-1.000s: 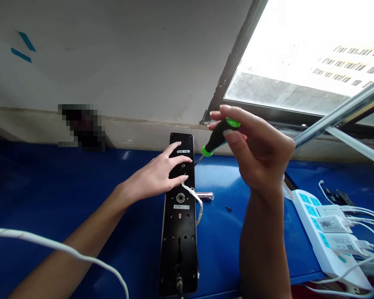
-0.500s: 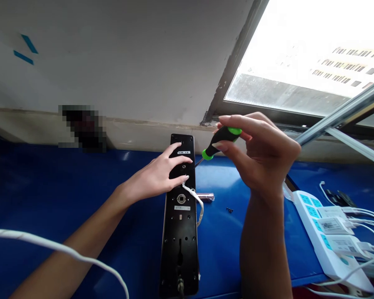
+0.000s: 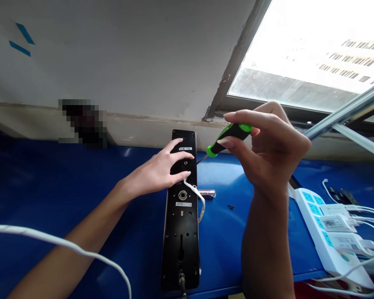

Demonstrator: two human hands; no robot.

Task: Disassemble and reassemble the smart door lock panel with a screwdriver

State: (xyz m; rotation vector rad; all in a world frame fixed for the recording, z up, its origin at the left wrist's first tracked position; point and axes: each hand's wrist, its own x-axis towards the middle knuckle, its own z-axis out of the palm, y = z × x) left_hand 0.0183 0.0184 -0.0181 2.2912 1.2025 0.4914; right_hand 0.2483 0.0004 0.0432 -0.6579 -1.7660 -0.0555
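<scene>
Black, long and narrow, the panel lies on the blue table, its far end near the wall, as seen from where I stand. Left hand: fingers spread and laid across the upper part of the panel, beside a small white label; nothing is gripped. Right hand: thumb and fingers pinch the black-and-green handle of a screwdriver, held at a slant. Its shaft slopes down to the panel's right-hand edge; I cannot tell whether the tip is seated in a screw. A white cable emerges by the left thumb and loops over that same edge. A pinkish cylinder projects beside it. Small dark screws lie grouped on the table, right of the panel. Farther right: a white power strip with plugged-in adapters.
</scene>
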